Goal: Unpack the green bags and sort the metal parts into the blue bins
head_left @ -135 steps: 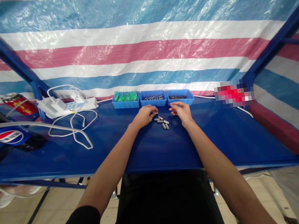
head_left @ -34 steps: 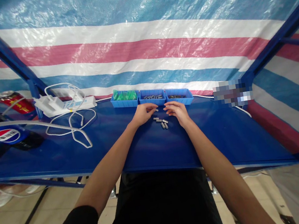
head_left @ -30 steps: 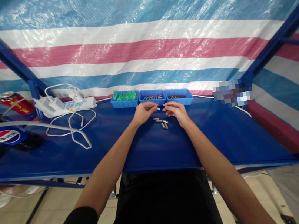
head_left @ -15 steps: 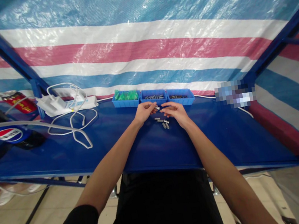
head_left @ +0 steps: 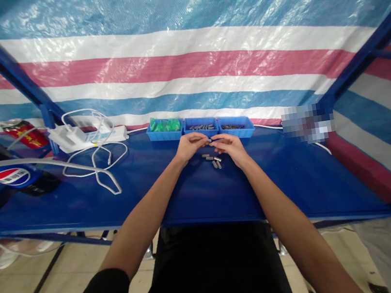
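My left hand [head_left: 192, 146] is closed in a pinch on a small metal cylinder [head_left: 210, 140], held just above the blue table. My right hand [head_left: 230, 146] meets it from the right, thumb and fingertips drawn together at the cylinder's end. Whatever those right fingertips grip is too small to make out. Below the hands lie several loose metal cylinders [head_left: 214, 160] on the tabletop. Behind them stand three blue bins in a row: one with green plastic pieces [head_left: 165, 124], one with grey metal cylinders [head_left: 200, 127], one with small dark metal parts [head_left: 233, 126].
A white power strip [head_left: 108, 136] with plugs and a looped white cable [head_left: 94, 170] is left on the blue table [head_left: 210, 198]. Further left are a cola bottle [head_left: 16, 178] and a red can [head_left: 26, 133]. Striped sheeting [head_left: 183, 65] hangs behind, between blue frame posts.
My left fingertips have shifted slightly right with the metal cylinder, closing the gap to my right fingertips. The hands now meet. The loose cylinders on the table have stayed put.
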Motion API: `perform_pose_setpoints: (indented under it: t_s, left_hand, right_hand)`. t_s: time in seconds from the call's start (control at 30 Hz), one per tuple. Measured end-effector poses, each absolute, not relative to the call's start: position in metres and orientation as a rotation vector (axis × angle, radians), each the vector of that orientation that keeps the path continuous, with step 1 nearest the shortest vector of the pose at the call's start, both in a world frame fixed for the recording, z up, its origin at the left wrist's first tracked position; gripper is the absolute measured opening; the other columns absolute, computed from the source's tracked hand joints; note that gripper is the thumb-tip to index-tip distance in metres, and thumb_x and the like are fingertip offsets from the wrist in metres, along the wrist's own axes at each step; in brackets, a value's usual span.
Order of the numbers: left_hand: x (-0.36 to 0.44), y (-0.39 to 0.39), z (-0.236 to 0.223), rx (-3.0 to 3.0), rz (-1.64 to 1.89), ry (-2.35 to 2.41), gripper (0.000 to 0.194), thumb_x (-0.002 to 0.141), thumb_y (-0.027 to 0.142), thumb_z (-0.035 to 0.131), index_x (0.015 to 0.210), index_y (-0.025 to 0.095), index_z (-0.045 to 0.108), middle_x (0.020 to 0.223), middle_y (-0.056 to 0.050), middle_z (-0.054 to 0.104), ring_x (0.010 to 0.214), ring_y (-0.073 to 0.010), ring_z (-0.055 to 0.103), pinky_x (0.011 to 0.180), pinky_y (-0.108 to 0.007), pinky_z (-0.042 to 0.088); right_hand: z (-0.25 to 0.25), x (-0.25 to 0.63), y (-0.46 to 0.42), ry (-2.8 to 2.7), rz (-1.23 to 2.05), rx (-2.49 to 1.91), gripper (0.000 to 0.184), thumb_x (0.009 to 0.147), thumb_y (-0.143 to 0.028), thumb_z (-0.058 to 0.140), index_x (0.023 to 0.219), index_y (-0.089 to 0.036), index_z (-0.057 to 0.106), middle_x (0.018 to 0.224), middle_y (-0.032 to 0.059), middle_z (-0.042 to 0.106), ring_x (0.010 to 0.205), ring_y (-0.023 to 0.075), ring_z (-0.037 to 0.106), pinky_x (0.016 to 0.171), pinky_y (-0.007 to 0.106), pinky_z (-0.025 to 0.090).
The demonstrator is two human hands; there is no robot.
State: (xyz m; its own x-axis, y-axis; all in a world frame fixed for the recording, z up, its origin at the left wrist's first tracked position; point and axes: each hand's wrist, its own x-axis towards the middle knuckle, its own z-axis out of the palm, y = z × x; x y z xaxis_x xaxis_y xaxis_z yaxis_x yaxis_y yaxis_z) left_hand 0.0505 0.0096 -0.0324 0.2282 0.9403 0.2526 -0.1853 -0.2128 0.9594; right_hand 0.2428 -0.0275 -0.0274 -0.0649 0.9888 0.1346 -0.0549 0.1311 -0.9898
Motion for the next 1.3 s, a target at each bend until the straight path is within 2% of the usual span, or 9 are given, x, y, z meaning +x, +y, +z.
perform_pose_setpoints:
  t_s: [0.3,0.4,0.5,0.6,0.7,0.8,0.9,1.0,1.3]
  left_hand:
    - [0.052,0.015,-0.032,1.371,1.329,0.781,0.044,0.066,0.045,0.094,0.093,0.013,0.081,0.096,-0.012,0.081,0.091,-0.0258,0.076,0.096,-0.043,0.059]
    - [0.052,0.023,-0.031,1.353,1.427,0.746,0.049,0.068,0.043,0.093,0.107,0.015,0.081,0.115,-0.014,0.079,0.112,-0.0305,0.074,0.11,-0.047,0.052]
    - [0.051,0.028,-0.028,1.355,1.426,0.65,0.06,0.068,0.042,0.093,0.122,0.02,0.078,0.144,-0.013,0.066,0.136,-0.0343,0.061,0.119,-0.047,0.045]
    - [0.047,0.024,-0.022,1.447,1.395,0.652,0.053,0.072,0.041,0.09,0.12,0.02,0.079,0.153,-0.013,0.059,0.144,-0.0346,0.053,0.121,-0.045,0.042]
    - [0.041,0.015,-0.014,1.609,1.301,0.728,0.041,0.081,0.042,0.082,0.112,0.016,0.082,0.128,-0.015,0.075,0.126,-0.0309,0.067,0.112,-0.043,0.049]
    - [0.031,0.008,-0.007,1.889,1.079,0.791,0.032,0.082,0.039,0.079,0.104,0.017,0.084,0.106,-0.012,0.081,0.1,-0.0262,0.075,0.091,-0.035,0.057]
    - [0.022,0.004,-0.004,2.119,0.829,0.764,0.026,0.074,0.03,0.081,0.098,0.022,0.086,0.101,-0.008,0.082,0.089,-0.0227,0.075,0.078,-0.029,0.056]
    - [0.017,0.005,-0.005,2.166,0.702,0.732,0.024,0.07,0.025,0.082,0.093,0.023,0.087,0.094,-0.006,0.082,0.084,-0.0214,0.074,0.074,-0.027,0.054]
    - [0.019,0.012,-0.017,2.209,0.776,0.773,0.021,0.074,0.021,0.078,0.093,0.02,0.085,0.089,-0.008,0.081,0.077,-0.0193,0.073,0.073,-0.027,0.054]
  right_hand:
    - [-0.027,0.244,-0.027,-1.244,1.183,-1.05,0.037,0.067,-0.042,0.087,0.099,-0.026,0.08,0.092,0.0035,0.082,0.067,0.0148,0.067,0.06,0.026,0.049]
    - [-0.026,0.246,-0.027,-1.204,1.171,-1.088,0.035,0.068,-0.041,0.086,0.098,-0.025,0.079,0.09,0.0038,0.082,0.065,0.0143,0.066,0.059,0.026,0.049]
    - [-0.025,0.247,-0.026,-1.179,1.171,-1.111,0.035,0.066,-0.041,0.085,0.096,-0.025,0.079,0.088,0.0039,0.082,0.064,0.0139,0.066,0.059,0.026,0.049]
    - [-0.026,0.247,-0.024,-1.167,1.179,-1.129,0.034,0.066,-0.041,0.085,0.095,-0.025,0.079,0.087,0.0039,0.081,0.063,0.014,0.066,0.059,0.026,0.05]
    - [-0.028,0.247,-0.022,-1.157,1.18,-1.156,0.031,0.065,-0.04,0.085,0.092,-0.024,0.079,0.085,0.0045,0.081,0.062,0.0144,0.066,0.058,0.026,0.05]
    - [-0.031,0.247,-0.021,-1.132,1.169,-1.175,0.03,0.066,-0.04,0.084,0.09,-0.023,0.078,0.084,0.005,0.08,0.062,0.015,0.067,0.058,0.027,0.051]
    - [-0.033,0.247,-0.02,-1.114,1.165,-1.168,0.03,0.065,-0.04,0.083,0.089,-0.023,0.078,0.083,0.0049,0.08,0.062,0.0147,0.067,0.058,0.026,0.051]
    - [-0.033,0.248,-0.02,-1.106,1.174,-1.156,0.029,0.065,-0.039,0.083,0.089,-0.023,0.078,0.082,0.0044,0.08,0.061,0.0143,0.067,0.057,0.026,0.051]
    - [-0.033,0.248,-0.019,-1.096,1.181,-1.166,0.029,0.065,-0.038,0.084,0.088,-0.023,0.078,0.081,0.0047,0.08,0.061,0.0143,0.067,0.058,0.026,0.052]
